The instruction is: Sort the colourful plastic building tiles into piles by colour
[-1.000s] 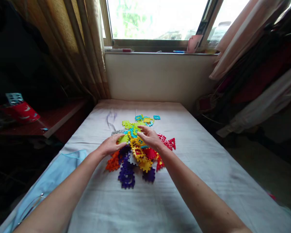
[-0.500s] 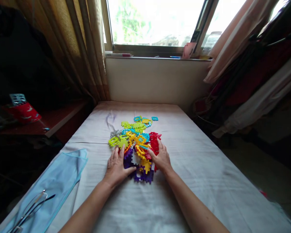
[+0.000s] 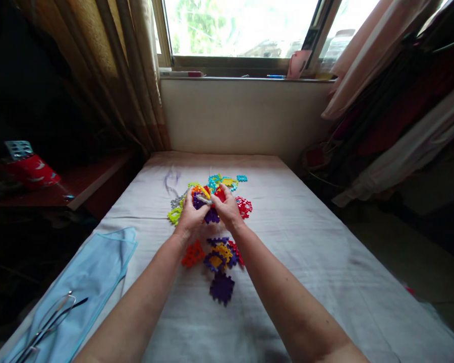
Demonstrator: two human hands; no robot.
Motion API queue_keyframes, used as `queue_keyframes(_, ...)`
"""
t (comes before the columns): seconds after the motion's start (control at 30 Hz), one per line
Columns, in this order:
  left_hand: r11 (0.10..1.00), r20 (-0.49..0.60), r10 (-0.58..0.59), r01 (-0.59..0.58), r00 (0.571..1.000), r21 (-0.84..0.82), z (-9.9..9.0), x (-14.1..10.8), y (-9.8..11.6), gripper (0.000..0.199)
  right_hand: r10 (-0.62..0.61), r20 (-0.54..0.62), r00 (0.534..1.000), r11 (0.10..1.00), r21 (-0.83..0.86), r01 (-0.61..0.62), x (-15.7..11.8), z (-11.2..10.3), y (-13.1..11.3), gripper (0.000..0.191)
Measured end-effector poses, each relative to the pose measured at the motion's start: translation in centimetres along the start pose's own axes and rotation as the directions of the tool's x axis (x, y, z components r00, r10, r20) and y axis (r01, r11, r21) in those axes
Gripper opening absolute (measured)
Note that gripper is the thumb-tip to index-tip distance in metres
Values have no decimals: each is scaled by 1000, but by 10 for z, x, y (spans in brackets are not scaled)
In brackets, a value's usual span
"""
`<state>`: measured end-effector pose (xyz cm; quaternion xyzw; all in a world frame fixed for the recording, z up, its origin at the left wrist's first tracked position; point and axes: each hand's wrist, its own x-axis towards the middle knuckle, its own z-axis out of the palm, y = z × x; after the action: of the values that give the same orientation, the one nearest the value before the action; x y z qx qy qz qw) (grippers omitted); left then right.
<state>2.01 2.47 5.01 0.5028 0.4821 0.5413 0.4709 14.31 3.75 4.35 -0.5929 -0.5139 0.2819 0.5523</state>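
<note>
My left hand (image 3: pixel 189 216) and my right hand (image 3: pixel 228 209) are close together over the pile, closed around a handful of toothed plastic building pieces (image 3: pixel 199 200). Purple, yellow, orange, red and whitish pieces show between my fingers; how many each hand holds is partly hidden. Yellow-green pieces (image 3: pixel 174 216) lie to the left of my left hand, and red pieces (image 3: pixel 244 206) lie just right of my right hand. Nearer me, between my forearms, are orange pieces (image 3: pixel 192 253), a purple and yellow cluster (image 3: pixel 222 254) and a single dark purple square piece (image 3: pixel 222 288).
Light blue pieces (image 3: pixel 242 178) lie at the far side of the pile. A white sheet (image 3: pixel 295 282) covers the surface. At left, glasses (image 3: pixel 49 327) rest on a blue cloth (image 3: pixel 109 257). A pink cup (image 3: pixel 298 64) stands on the windowsill.
Both hands have moved forward and inward from the pile's sides and taken up a handful of pieces. Orange and purple pieces now lie separate nearer me. The view has tilted slightly down.
</note>
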Motion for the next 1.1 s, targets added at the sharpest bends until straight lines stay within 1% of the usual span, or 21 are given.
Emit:
queue_keyframes(0.07, 998, 24, -2, 4, 1000, -67, -7, 9, 15, 94, 65, 24, 998, 996, 52, -66, 19, -9, -13, 63)
queue_keyframes(0.13, 998, 40, -36, 38, 999, -54, -20, 11, 24, 96, 154, 46, 987, 986, 53, -156, 29, -27, -18, 62)
queue_keyframes(0.2, 998, 40, -62, 62, 997, 21, -38, 4, 23, 91, 218, 95, 971, 975, 5, -220, 25, -51, -12, 58)
queue_keyframes(0.23, 994, 60, -73, 68, 996, 91, -49, -3, 19, 89, 230, 132, 964, 973, -42, -226, 17, -65, -6, 58)
queue_keyframes(0.27, 977, 113, -100, 76, 989, 197, -60, -12, 12, 88, 236, 173, 956, 969, -116, -218, 6, -79, 3, 58)
queue_keyframes(0.3, 941, 144, -122, 68, 982, 330, -71, -24, 5, 89, 228, 224, 948, 960, -212, -181, -8, -93, 12, 58)
queue_keyframes(0.37, 807, 233, -136, -29, 963, 590, -90, -53, -13, 96, 180, 330, 927, 910, -413, -30, -42, -117, 28, 67)
queue_keyframes(0.43, 648, 341, -141, -174, 929, 742, -99, -86, -29, 106, 147, 434, 889, 842, -526, 117, -80, -130, 38, 82)
queue_keyframes(0.47, 579, 381, -144, -234, 913, 781, -100, -101, -36, 110, 137, 479, 867, 815, -552, 176, -97, -132, 40, 88)
queue_keyframes(0.5, 528, 414, -139, -286, 900, 799, -98, -116, -43, 113, 123, 518, 847, 788, -569, 234, -114, -130, 40, 95)
queue_keyframes(0.57, 466, 466, -84, -379, 881, 800, -86, -137, -53, 117, 83, 576, 814, 745, -578, 333, -138, -119, 39, 113)
queue_keyframes(0.6, 444, 475, -44, -409, 879, 798, -79, -143, -57, 116, 67, 578, 813, 732, -583, 354, -146, -111, 39, 115)
queue_keyframes(0.63, 431, 469, 1, -423, 883, 797, -71, -146, -59, 113, 45, 564, 824, 728, -583, 360, -149, -103, 39, 114)
queue_keyframes(0.7, 442, 433, 95, -428, 896, 788, -57, -142, -61, 95, -20, 515, 857, 747, -562, 355, -145, -89, 41, 103)
queue_keyframes(0.77, 497, 406, 168, -433, 898, 752, -47, -131, -59, 71, -89, 464, 881, 787, -509, 347, -132, -79, 45, 88)
queue_keyframes(0.83, 585, 379, 211, -427, 901, 689, -40, -115, -56, 51, -134, 429, 893, 835, -436, 335, -115, -72, 50, 75)
queue_keyframes(0.87, 637, 354, 214, -405, 910, 656, -37, -108, -54, 44, -146, 416, 898, 863, -391, 321, -107, -68, 52, 68)
queue_keyframes(0.93, 734, 286, 177, -320, 942, 599, -30, -93, -52, 36, -151, 390, 908, 920, -280, 273, -93, -59, 55, 55)
queue_keyframes(1.0, 806, 219, 100, -208, 971, 554, -22, -78, -49, 35, -119, 354, 928, 967, -171, 189, -81, -46, 54, 47)
queue_keyframes(1.03, 829, 197, 66, -164, 978, 535, -18, -69, -47, 36, -85, 332, 940, 982, -130, 135, -74, -38, 51, 45)
queue_keyframes(1.1, 846, 174, 39, -125, 984, 519, -9, -48, -39, 40, -6, 290, 957, 997, -73, 28, -56, -23, 41, 45)
